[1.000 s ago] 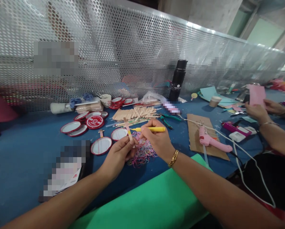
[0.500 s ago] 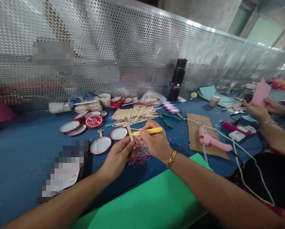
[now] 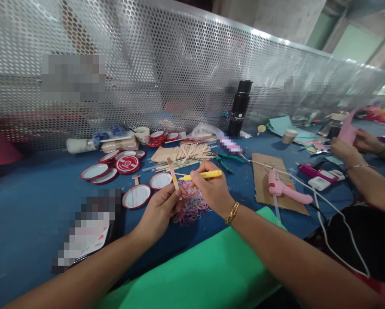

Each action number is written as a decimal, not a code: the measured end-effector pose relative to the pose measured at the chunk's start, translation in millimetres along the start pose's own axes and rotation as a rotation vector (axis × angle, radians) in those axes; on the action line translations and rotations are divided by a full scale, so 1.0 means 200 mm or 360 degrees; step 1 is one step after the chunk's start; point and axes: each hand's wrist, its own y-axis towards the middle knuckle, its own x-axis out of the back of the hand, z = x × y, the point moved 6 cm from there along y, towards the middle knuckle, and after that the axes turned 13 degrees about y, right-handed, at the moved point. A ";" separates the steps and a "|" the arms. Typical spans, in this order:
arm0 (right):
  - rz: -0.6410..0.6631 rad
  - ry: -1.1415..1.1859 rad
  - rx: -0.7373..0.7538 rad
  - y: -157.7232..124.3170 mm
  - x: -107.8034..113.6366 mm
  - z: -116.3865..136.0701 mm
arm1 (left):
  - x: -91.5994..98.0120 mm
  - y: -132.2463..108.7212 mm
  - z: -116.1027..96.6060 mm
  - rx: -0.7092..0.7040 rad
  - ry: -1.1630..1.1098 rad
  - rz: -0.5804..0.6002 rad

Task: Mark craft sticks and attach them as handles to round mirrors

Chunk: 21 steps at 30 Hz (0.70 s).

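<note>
My left hand (image 3: 167, 201) pinches the lower part of a wooden craft stick (image 3: 172, 173), which stands tilted and carries pink and yellow colouring. Between thumb and fingers my right hand (image 3: 211, 187) grips a yellow marker (image 3: 208, 174). Its tip points left at the stick, with a slight gap between them. Under both hands lies a tangle of multicoloured thread (image 3: 194, 207). Just left of it are two red-rimmed jar lids, one of them a lid (image 3: 136, 196) with a small stick piece at its top edge.
Behind my hands lies a pile of craft sticks (image 3: 182, 152). More red lids (image 3: 127, 163) sit to the left. Teal pliers (image 3: 224, 164), a black bottle (image 3: 240, 109) and a pink glue gun (image 3: 287, 191) on cardboard (image 3: 260, 184) are right. Another person's hands (image 3: 350, 154) hold pink paper.
The marker's tip has pulled slightly right, away from the stick, and yellow now shows on the stick. At the right, the other person's pink paper has shifted and tilted.
</note>
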 end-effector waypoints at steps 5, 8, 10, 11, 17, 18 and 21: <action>0.0088 -0.0016 -0.0013 -0.01 -0.04 0.01 | 0.00 0.01 0.01 -0.0022 -0.0003 -0.0001; 0.0061 -0.0045 0.0020 0.00 -0.02 0.01 | 0.00 0.00 0.01 -0.0022 0.0026 -0.0014; 0.0029 -0.0022 0.0024 0.00 -0.01 0.00 | 0.00 0.00 0.01 -0.0020 0.0052 -0.0014; 0.0023 -0.0003 0.0019 0.00 -0.01 0.00 | 0.00 0.00 0.00 -0.0020 0.0057 -0.0010; 0.0079 -0.0058 0.0035 -0.01 -0.04 0.02 | 0.00 0.00 0.00 -0.0023 0.0068 -0.0004; 0.0081 -0.0079 0.0037 -0.01 -0.04 0.02 | 0.00 0.00 0.00 -0.0024 0.0075 -0.0004; 0.0024 -0.0102 0.0049 0.00 -0.01 0.01 | 0.00 0.00 0.01 -0.0016 0.0088 -0.0013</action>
